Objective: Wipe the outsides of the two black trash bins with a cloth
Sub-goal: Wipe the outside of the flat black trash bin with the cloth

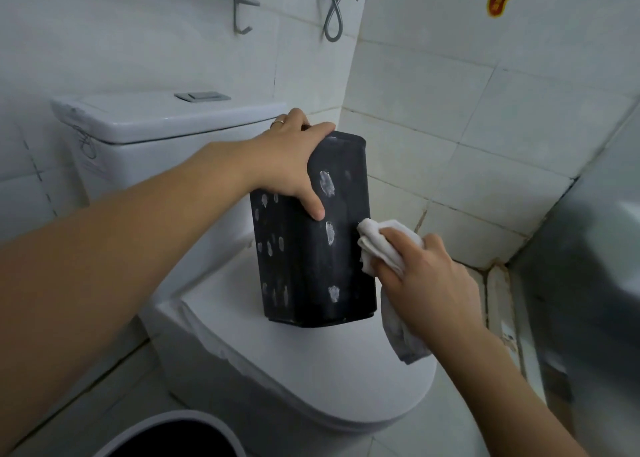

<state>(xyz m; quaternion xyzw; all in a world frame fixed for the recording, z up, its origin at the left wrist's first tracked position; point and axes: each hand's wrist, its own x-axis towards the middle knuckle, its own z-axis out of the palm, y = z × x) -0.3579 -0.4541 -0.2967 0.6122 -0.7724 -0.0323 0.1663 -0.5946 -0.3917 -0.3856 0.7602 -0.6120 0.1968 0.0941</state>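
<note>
Wiping the black bin (pixel 311 248) on the toilet lid (pixel 311 370).
The left hand (pixel 294 158) is gripping the bin's top, steadying it; the right hand (pixel 429 276), clamped on the cloth (pixel 377 245), should be pressing firmly across each white smudge (pixel 330 233).

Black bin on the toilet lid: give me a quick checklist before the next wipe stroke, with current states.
1. Bin steadied: ok. The left hand grips the top of the black bin.
2. Bin seated: ok, though it tilts a little on the closed toilet lid.
3. Cloth in hand: ok. The right hand holds the white cloth, bunched.
4. Cloth on surface: ok. Its front edge touches the bin's right side.
5. Sides clean: not ok. White smudges remain on both visible faces.
6. Far sides: cannot tell, hidden from the head view.
7. Loose cloth tail: ok, hangs below the hand, clear of the bin.
</note>
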